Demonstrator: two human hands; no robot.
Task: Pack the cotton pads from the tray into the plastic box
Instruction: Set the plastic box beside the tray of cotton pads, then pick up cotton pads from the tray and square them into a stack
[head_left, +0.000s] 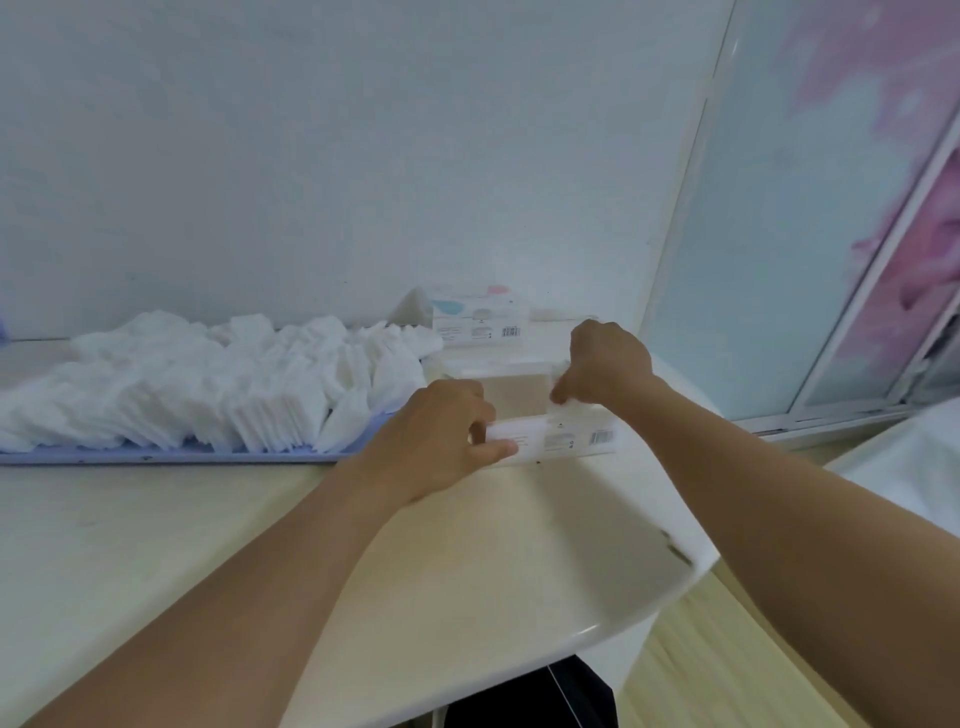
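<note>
Nearest the person, both forearms reach across the cream table (156, 545) to the clear plastic box (524, 415), which stands on the tabletop at about 12 o'clock from the person. The left hand (441, 436) grips the box's near left corner, thumb along its front wall, and the right hand (605, 364) curls its fingers over the far right rim. At 10 o'clock the purple tray (171, 457) holds the heaped cotton pads (208, 384), and a second labelled box (480, 319) stands by the wall (311, 156) at 12 o'clock.
</note>
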